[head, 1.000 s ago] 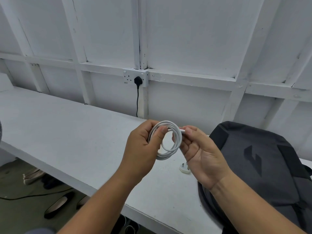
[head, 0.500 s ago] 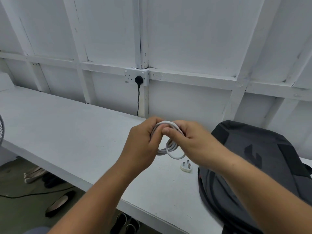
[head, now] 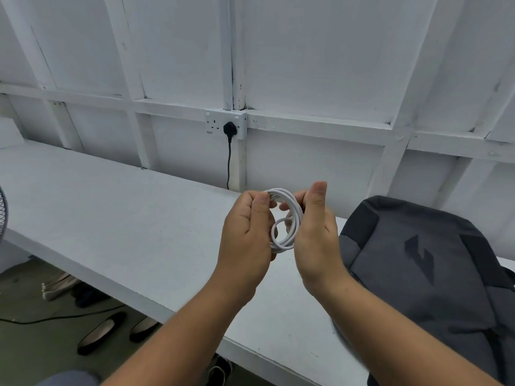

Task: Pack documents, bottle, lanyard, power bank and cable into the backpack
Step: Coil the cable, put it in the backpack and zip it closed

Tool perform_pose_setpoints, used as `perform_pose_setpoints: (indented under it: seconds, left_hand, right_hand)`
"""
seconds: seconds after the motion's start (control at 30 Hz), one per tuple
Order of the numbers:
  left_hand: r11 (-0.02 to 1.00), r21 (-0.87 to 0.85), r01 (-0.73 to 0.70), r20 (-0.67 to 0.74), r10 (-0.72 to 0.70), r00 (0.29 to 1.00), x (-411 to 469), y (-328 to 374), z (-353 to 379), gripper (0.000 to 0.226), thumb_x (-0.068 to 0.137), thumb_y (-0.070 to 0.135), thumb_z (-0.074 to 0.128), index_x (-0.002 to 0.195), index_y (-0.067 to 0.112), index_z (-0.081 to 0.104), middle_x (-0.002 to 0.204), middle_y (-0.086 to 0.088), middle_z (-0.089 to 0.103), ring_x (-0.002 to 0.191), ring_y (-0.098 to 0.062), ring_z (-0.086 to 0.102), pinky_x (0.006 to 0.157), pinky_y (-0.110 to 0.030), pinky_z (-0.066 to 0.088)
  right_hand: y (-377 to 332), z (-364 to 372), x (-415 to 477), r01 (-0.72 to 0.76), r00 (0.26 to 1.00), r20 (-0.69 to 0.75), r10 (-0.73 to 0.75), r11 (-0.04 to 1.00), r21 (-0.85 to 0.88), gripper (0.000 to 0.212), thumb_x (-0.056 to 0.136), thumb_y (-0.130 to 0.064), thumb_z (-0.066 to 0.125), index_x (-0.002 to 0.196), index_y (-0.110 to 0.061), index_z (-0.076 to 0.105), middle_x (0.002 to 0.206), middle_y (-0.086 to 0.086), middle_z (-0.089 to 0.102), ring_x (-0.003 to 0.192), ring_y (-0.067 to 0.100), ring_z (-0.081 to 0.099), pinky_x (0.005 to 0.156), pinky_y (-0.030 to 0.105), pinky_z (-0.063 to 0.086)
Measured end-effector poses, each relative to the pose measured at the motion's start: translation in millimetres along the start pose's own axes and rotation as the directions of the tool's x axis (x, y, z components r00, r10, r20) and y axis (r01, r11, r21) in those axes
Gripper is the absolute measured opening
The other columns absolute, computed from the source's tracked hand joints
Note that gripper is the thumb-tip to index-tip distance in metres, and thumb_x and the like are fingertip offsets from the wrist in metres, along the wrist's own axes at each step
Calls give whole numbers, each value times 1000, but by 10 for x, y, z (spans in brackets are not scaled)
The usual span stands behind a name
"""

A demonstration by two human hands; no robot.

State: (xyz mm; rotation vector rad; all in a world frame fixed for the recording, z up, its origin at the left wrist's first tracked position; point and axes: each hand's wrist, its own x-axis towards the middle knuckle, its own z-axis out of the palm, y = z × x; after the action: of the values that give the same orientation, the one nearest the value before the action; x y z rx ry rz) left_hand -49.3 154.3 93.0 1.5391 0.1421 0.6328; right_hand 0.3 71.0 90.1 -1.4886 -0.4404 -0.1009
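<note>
Both hands are raised above the near part of the white counter (head: 125, 218), with a white cable (head: 296, 218) held between them. The cable is wound into a small coil of several loops that stands roughly upright, clear of the counter surface.

The left hand (head: 245, 238) pinches the coil's top left part, its thumb pressed on the strands from the near side and its fingers curled behind them. The right hand (head: 317, 240) holds the coil's right side: its fingers curl round the far side of the loops, and a fingertip shows through the opening of the coil, while its thumb stands straight up, free of the strands. The cable's ends cannot be made out.

Just right of the hands a dark grey backpack (head: 418, 268) lies on the counter with its front panel facing up, bearing a darker logo. Whether any of its pockets is unzipped cannot be told from here.

On the far white wall a double socket (head: 216, 122) carries a black plug (head: 230, 128), whose cord (head: 229, 162) drops behind the counter. At the left edge a sliver of a fan grille (head: 2, 213) shows. On the floor under the counter's near edge lie flat dark shoes (head: 101, 332).
</note>
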Motion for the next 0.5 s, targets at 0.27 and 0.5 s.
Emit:
perform_pose_setpoints:
  seconds: [0.27, 0.5]
  left_hand:
    - [952, 264, -156, 50, 148, 988, 89, -55, -45, 31, 107, 39, 40, 94, 20, 61, 65, 2, 52, 60, -13, 46, 51, -37, 43]
    - [920, 324, -220, 86, 203, 975, 167, -26, -77, 28, 107, 38, 43, 93, 25, 64, 68, 6, 58, 62, -8, 51, 53, -21, 43]
  right_hand:
    - [40, -59, 115, 66, 997, 47, -64, 997, -40, 58, 99, -63, 26, 88, -22, 64, 88, 1, 59, 75, 6, 51, 77, 32, 46]
    - [71, -137, 139, 190, 978, 103, -180, 977, -101, 41, 93, -65, 47, 85, -28, 62, 84, 1, 59, 69, 7, 55, 65, 23, 46]
